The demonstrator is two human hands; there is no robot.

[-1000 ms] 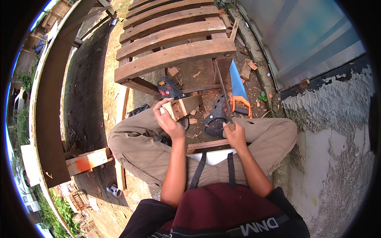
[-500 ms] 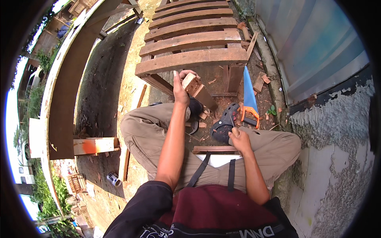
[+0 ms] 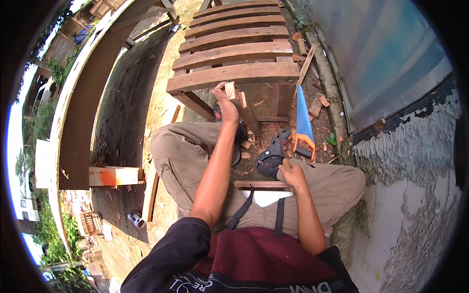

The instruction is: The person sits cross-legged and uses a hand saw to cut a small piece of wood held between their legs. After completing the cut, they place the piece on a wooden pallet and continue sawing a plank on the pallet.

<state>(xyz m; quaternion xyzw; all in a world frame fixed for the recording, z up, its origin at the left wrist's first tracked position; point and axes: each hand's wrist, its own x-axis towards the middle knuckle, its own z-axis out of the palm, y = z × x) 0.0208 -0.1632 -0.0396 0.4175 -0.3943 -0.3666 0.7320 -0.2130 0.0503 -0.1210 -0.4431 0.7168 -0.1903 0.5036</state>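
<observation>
Head view looked straight down on you, seated with knees spread in khaki trousers [image 3: 181, 151], a maroon top and a dark apron with straps across your front. Your left hand [image 3: 225, 105] was stretched forward with its fingers clamped around a small wooden block [image 3: 230, 90], which it held up against the near edge of the slatted wooden frame [image 3: 234, 75] in front of you. A dark length of timber [image 3: 248, 116] slanted down from just beside that hand toward your feet. Your right hand [image 3: 292, 175] sat low, near your right knee, curled closed over the end of a short wooden strip [image 3: 261, 184] that lay across your lap; I could not tell how firmly it gripped. The two hands were well apart. A dark clog [image 3: 271, 157] covered your right foot, just ahead of the right hand, with offcuts and wood chips scattered on the dirt around it. A handsaw [image 3: 304, 122] with a blue blade and orange handle lay on the ground to the right of the clog, blade pointing away from you, beside the frame's right leg. Further right ran a rough plastered wall [image 3: 410, 166] and a sheet-metal panel [image 3: 381, 58]. To your left a long curved plank [image 3: 83, 107] swept past, with an orange-marked board [image 3: 115, 176] and a small can [image 3: 136, 218] lying on the ground.
</observation>
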